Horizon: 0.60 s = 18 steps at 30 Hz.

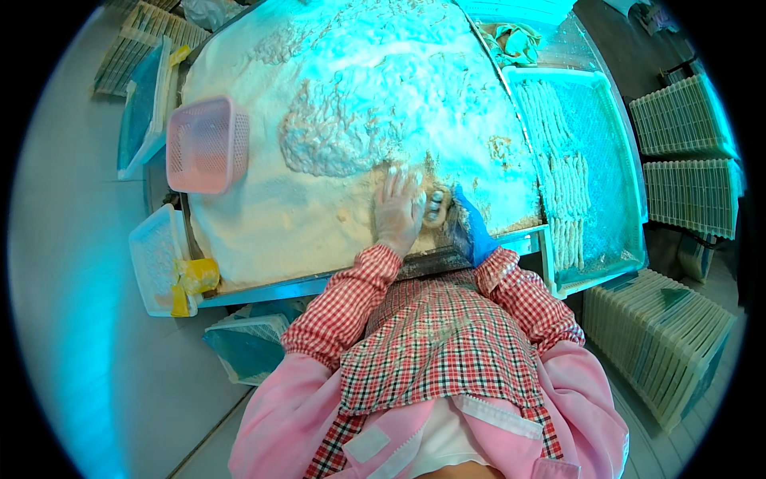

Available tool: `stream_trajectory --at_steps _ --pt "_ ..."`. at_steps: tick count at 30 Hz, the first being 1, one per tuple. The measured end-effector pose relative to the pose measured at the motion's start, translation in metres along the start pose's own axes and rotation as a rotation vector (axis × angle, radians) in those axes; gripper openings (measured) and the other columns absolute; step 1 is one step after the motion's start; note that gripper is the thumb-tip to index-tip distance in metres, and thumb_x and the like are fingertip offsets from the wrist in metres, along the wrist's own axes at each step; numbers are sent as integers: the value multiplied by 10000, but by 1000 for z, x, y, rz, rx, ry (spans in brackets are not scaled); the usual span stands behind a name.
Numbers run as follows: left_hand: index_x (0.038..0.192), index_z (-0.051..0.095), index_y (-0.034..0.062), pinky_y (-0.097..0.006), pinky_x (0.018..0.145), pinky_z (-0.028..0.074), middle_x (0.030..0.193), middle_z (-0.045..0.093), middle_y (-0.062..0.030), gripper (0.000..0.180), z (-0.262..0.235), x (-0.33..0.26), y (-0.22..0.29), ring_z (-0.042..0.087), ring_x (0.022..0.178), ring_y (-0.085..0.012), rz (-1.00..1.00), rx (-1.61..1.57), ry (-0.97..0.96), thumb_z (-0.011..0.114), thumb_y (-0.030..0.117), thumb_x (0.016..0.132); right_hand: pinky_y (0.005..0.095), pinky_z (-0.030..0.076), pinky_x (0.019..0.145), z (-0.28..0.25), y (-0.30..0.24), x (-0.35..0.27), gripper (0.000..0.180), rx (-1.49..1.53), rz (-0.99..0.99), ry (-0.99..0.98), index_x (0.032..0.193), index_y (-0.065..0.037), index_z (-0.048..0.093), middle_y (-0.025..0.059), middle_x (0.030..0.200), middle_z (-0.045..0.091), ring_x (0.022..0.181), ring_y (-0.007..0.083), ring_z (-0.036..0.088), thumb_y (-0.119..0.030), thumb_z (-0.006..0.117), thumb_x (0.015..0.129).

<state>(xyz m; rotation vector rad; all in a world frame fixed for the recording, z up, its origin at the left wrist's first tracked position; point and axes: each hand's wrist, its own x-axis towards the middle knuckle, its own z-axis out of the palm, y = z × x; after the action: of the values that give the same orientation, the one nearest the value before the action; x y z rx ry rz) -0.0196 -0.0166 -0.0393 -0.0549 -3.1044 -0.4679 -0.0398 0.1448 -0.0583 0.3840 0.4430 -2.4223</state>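
Note:
My left hand (400, 209), in a thin, translucent glove, lies with its fingers stretched out on the white powder (311, 227), near the table's front edge. Just to its right, my right hand (467, 222) wears something blue over the palm. Its powder-coated fingertips are curled in, and whatever they hold is hidden. Beyond both hands spreads a lumpy, wet-looking pale mass (339, 132), partly dusted with powder. At the right side, a white-rimmed tray (614, 184) carries rows of long, pale, powdered strips (565, 176).
A pink perforated basket (203, 148) stands on the table's left edge. Below it sits a white tray (155, 247) with a yellow object (198, 275) by it. Stacked slatted trays (658, 339) are on the floor at right. A crumpled cloth (515, 41) lies at the back right.

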Motion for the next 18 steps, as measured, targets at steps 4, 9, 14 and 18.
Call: stream_trajectory --at_steps 4,9,14,18 --pt "1378 430 34 -480 993 365 1354 455 -189 523 -14 -15 -8 448 1179 -381 -196 -139 -310 476 333 951 269 484 627 17 -13 1 362 -579 58 297 1098 -64 556 -24 781 533 684 105 503 -398 463 994" --pt "1405 379 12 -479 1043 318 1382 439 -182 540 1 5 -6 436 1206 -396 -251 -443 178 449 326 972 329 504 799 23 -5 0 390 -289 71 218 1186 -89 562 44 1032 613 908 176 584 -405 428 1001" --pt "1465 276 26 -473 1162 79 1531 244 -164 585 10 10 65 174 1425 -330 105 -408 294 462 258 961 364 420 977 22 6 -6 511 -139 -42 144 1351 -102 456 73 1341 485 1144 214 515 -457 418 985" --pt "1472 271 65 -519 1149 66 1538 231 -150 668 -3 26 53 175 1420 -347 92 -293 123 530 316 909 347 473 902 9 -24 -24 446 -101 43 304 1293 -106 522 78 1257 534 1104 199 530 -418 447 984"
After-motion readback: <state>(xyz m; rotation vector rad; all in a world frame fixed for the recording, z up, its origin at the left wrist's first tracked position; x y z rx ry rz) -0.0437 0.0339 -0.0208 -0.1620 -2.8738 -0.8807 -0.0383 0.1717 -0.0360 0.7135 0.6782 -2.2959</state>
